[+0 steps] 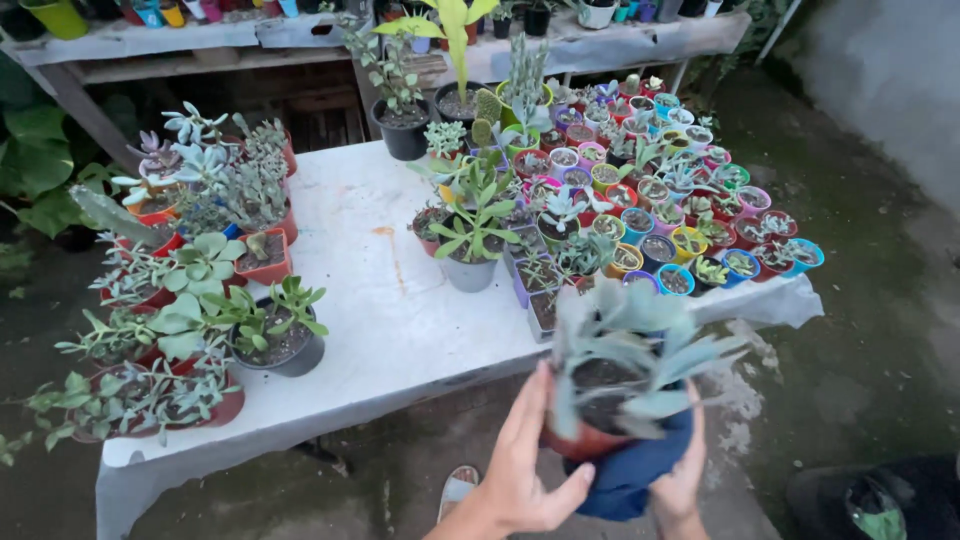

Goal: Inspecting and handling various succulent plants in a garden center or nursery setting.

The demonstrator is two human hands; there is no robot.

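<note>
Dark blue cloth or bag wraps the lower part of a reddish-brown pot, w/ a pale blue-grey succulent growing in it. Left hand cups the pot's left side, fingers spread flat along it, thumb curled under the rim. Right hand grips the blue wrap on the right; its fingers are mostly hidden behind the cloth and leaves, so only the back of the hand shows. Pot is held in the air just off the near edge of the table, above the ground. Both wrists are cut off by the bottom of the frame.

Below, a sandal toe shows between the hands and the table; the rest is hidden. Bottom right, a black bag w/ something green inside, hard to make out, partly cropped.

Table has a white cover, stained orange near the middle. Left side: green succulents in red and black pots, trailing stems running out of the frame. Centre: a grey pot w/ a leafy green plant. Right side: many small pots in pink, blue, yellow, green and orange, packed tight; individual plants are too small to tell apart.

Beyond, a black pot and taller plants, then a shelf w/ coloured pots cut off at the top edge. No labels or signs legible.
</note>
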